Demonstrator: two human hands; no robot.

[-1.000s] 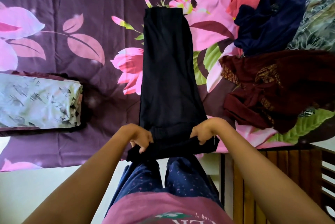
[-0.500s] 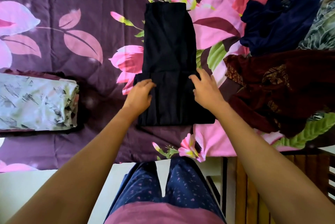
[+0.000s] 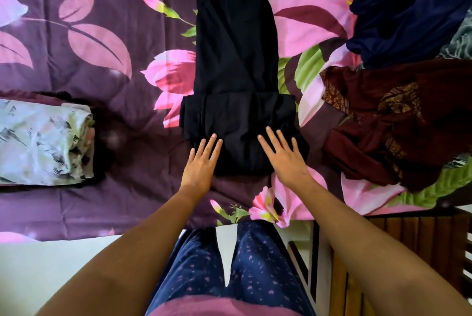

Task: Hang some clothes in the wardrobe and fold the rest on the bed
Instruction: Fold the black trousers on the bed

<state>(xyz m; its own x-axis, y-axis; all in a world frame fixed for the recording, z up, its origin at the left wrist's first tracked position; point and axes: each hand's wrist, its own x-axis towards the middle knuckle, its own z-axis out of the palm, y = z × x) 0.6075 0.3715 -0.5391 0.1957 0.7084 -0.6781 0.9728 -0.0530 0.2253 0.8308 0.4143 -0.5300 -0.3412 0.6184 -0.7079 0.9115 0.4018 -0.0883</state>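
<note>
On the purple flowered bedspread (image 3: 102, 9) the black garment (image 3: 235, 60) lies long and narrow, its near end doubled back into a wider, thicker band of soft matte cloth. The left hand (image 3: 201, 165) lies at that band's left corner and the right hand (image 3: 283, 159) on its right half. The fingers (image 3: 272, 140) are straight, slightly spread, pressing flat and gripping nothing.
</note>
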